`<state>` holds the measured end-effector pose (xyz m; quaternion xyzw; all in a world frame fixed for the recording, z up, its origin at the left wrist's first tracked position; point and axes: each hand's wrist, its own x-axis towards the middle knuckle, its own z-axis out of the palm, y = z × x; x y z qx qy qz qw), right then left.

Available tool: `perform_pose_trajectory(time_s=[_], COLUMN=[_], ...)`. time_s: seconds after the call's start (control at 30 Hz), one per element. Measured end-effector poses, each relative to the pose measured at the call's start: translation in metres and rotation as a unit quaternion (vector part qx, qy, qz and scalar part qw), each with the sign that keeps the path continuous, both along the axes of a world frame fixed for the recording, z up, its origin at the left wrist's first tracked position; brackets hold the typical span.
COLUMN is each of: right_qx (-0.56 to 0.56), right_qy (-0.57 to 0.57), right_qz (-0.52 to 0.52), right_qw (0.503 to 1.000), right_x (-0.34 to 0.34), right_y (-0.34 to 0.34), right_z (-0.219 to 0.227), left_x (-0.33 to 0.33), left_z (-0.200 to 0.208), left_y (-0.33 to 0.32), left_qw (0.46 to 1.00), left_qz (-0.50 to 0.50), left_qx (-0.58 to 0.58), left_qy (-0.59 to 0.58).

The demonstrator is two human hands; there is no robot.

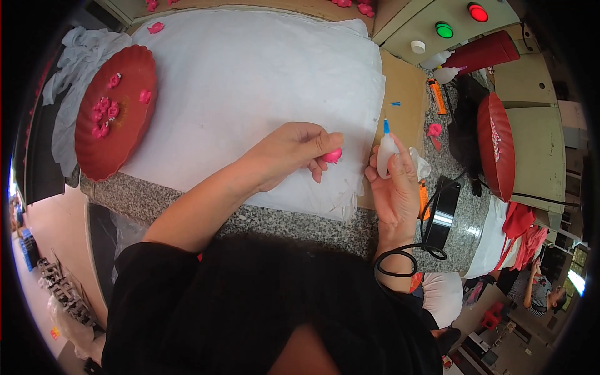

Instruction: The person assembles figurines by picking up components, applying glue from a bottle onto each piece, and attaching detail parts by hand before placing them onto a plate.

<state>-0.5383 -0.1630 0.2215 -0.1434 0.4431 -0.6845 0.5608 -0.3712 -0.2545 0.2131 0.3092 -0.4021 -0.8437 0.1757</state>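
Observation:
My left hand (284,153) pinches a small, rounded bright pink piece (333,155) between thumb and fingers, above the white sheet (250,75). Part of the piece is hidden by the fingers. Just to the right, my right hand (400,197) is closed around a small white squeeze bottle (387,156). A blue needle tip (386,127) on the bottle points up and away from me. The bottle and the pink piece are apart. To the left, a red scalloped dish (134,81) holds several small pink figures (103,112).
At the right lie an orange tube (437,97), a pink piece (434,130), a black phone (442,215) and a black cable (400,249). A second red dish (500,144) holds tiny pale pieces. Green (444,29) and red (477,12) buttons sit on a cream panel behind.

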Motion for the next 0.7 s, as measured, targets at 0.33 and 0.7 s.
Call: perform_pose_trajectory(time_s=[0.33,0.7], right_qx=[0.026,0.068], right_qy=[-0.066,-0.015], right_qz=[0.091,0.116], right_qw=[0.993,0.991], right_x=[-0.002,0.005], right_y=[-0.003,-0.003], right_z=[-0.002,0.009], left_x=[-0.002,-0.006], left_z=[0.0,-0.002], left_y=[0.007,0.014], left_qw=[0.984,0.98], left_qz=[-0.006,0.019], left_qx=[-0.169,-0.196], left_qy=[-0.061,0.009])
